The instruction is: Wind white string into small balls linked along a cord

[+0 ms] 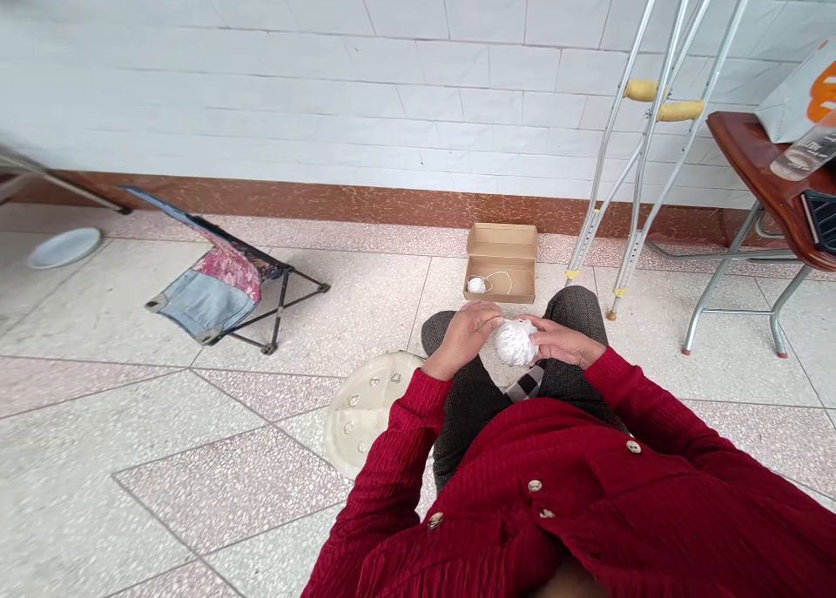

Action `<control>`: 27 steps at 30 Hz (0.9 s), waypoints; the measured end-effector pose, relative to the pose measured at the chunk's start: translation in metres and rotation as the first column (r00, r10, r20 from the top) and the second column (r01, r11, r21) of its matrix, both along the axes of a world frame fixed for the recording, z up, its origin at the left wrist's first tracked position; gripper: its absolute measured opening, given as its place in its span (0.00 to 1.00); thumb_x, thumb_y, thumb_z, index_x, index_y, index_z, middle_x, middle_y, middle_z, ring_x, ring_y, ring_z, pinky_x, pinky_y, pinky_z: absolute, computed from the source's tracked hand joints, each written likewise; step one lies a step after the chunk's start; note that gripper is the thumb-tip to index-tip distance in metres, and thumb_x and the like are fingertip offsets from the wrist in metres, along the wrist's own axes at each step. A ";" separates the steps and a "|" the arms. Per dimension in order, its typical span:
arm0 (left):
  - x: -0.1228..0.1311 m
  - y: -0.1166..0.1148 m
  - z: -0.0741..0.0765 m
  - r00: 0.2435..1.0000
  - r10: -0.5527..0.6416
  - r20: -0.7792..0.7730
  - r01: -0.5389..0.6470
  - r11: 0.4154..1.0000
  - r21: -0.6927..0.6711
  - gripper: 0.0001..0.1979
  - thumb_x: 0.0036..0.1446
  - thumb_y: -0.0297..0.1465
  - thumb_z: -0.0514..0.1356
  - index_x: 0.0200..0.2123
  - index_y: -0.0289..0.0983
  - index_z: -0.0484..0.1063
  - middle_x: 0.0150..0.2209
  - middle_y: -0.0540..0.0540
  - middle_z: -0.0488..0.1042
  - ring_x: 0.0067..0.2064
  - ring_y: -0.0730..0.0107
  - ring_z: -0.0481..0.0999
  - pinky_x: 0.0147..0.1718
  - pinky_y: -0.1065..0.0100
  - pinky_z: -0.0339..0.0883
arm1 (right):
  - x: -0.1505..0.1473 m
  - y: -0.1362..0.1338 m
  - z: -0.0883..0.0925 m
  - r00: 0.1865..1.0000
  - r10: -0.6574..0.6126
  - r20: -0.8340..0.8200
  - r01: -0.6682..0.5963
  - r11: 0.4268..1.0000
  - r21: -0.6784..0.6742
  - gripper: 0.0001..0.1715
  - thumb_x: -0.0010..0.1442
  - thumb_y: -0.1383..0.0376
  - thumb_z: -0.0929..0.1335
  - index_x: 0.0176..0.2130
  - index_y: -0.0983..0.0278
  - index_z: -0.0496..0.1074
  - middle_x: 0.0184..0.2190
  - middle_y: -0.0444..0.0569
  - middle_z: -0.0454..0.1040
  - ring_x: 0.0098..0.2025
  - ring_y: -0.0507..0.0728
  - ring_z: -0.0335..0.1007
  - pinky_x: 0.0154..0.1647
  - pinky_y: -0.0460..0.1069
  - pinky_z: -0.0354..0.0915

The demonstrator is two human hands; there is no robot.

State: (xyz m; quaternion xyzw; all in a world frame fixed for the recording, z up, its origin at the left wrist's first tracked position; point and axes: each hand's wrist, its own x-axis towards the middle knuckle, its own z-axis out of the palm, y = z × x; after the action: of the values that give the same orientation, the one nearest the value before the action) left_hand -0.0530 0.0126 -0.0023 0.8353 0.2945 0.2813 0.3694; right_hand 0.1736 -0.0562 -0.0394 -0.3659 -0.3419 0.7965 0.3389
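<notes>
A white ball of yarn or cord (515,343) is between my two hands, above my lap. My right hand (560,340) is wrapped round the ball's right side. At its upper left, my left hand (471,332) has its fingers pressed together at the ball's edge; what they pinch is too small to make out. Beyond my knees an open cardboard box (502,272) lies on the floor. Inside it, at the left, sits a smaller white ball (477,285) with a loose loop of cord.
Crutches (637,163) lean on the wall at the right, beside a brown folding stool (771,189) bearing a bag and a bottle. A round plastic stool (366,406) is to my left. Farther left are a folding chair (212,298) and a pale dish (65,248).
</notes>
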 end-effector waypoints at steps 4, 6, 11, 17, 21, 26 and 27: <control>0.006 -0.005 -0.004 0.986 0.128 0.109 -0.123 0.991 -0.053 0.14 0.67 0.37 0.57 0.36 0.37 0.80 0.40 0.44 0.81 0.44 0.62 0.78 0.49 0.61 0.69 | -0.001 0.001 0.014 0.984 -0.035 -0.175 0.029 0.999 -0.035 0.35 0.49 0.66 0.77 0.55 0.59 0.67 0.45 0.48 0.75 0.40 0.57 0.76 0.36 0.54 0.78; 0.009 -0.007 -0.006 0.973 0.197 0.118 -0.182 0.975 -0.123 0.14 0.65 0.38 0.58 0.35 0.37 0.80 0.38 0.44 0.82 0.42 0.62 0.79 0.47 0.62 0.70 | -0.002 0.001 0.020 0.972 -0.050 -0.230 0.040 0.998 -0.049 0.35 0.49 0.67 0.77 0.54 0.60 0.67 0.46 0.49 0.77 0.39 0.58 0.77 0.36 0.55 0.78; 0.014 -0.012 -0.012 0.934 0.314 0.169 -0.231 0.894 -0.385 0.15 0.61 0.41 0.61 0.38 0.36 0.81 0.38 0.46 0.83 0.40 0.62 0.80 0.42 0.65 0.72 | -0.004 -0.002 0.031 0.945 -0.068 -0.320 0.060 0.998 -0.036 0.33 0.49 0.67 0.75 0.54 0.62 0.68 0.48 0.53 0.78 0.40 0.58 0.77 0.35 0.54 0.78; 0.018 -0.021 -0.014 0.950 0.236 0.205 -0.126 0.890 -0.437 0.21 0.63 0.44 0.59 0.27 0.35 0.79 0.30 0.47 0.81 0.36 0.65 0.78 0.42 0.67 0.69 | -0.001 0.005 0.060 0.933 -0.226 -0.279 0.251 0.966 0.055 0.31 0.51 0.65 0.74 0.55 0.61 0.67 0.50 0.53 0.78 0.44 0.60 0.77 0.37 0.52 0.77; 0.027 -0.032 -0.012 0.966 0.181 0.185 -0.076 0.882 -0.465 0.21 0.64 0.42 0.59 0.26 0.35 0.78 0.30 0.47 0.80 0.36 0.67 0.77 0.42 0.68 0.67 | 0.007 0.016 0.076 0.918 -0.369 -0.147 0.392 0.899 0.197 0.31 0.52 0.64 0.74 0.55 0.58 0.67 0.53 0.51 0.74 0.45 0.58 0.74 0.38 0.51 0.76; 0.032 -0.047 -0.007 0.996 0.050 0.077 -0.014 0.912 -0.411 0.19 0.65 0.39 0.58 0.26 0.35 0.77 0.30 0.48 0.79 0.35 0.68 0.76 0.41 0.68 0.66 | 0.026 0.038 0.067 0.784 -0.575 0.231 0.442 0.780 0.442 0.35 0.48 0.60 0.77 0.54 0.57 0.66 0.47 0.47 0.71 0.35 0.53 0.68 0.26 0.46 0.67; 0.031 -0.048 -0.004 0.998 0.023 0.061 0.001 0.928 -0.372 0.18 0.66 0.39 0.58 0.27 0.36 0.77 0.30 0.48 0.78 0.35 0.68 0.76 0.41 0.68 0.66 | 0.030 0.041 0.061 0.729 -0.609 0.313 0.424 0.760 0.492 0.36 0.47 0.59 0.77 0.54 0.57 0.66 0.47 0.48 0.70 0.35 0.54 0.68 0.27 0.46 0.66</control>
State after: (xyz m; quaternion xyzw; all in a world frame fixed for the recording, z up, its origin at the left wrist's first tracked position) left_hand -0.0221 -0.0354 -0.0066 0.7389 0.3351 0.2494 0.5287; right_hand 0.2035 -0.0148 0.0215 -0.5491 -0.4432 0.4742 0.5266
